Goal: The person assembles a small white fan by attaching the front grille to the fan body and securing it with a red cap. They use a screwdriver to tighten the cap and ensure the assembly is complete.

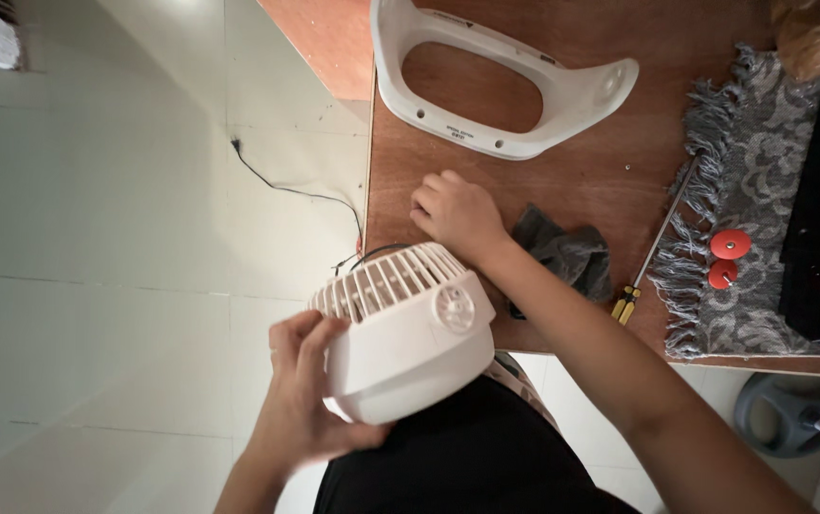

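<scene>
White plastic fan [410, 333], light, stiff, slick: my left hand [300, 400] cups its smooth back; right hand [458, 214] rests curled, empty, on the surface [572, 162].

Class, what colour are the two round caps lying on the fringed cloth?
Red caps, clearest in the head view.
</scene>
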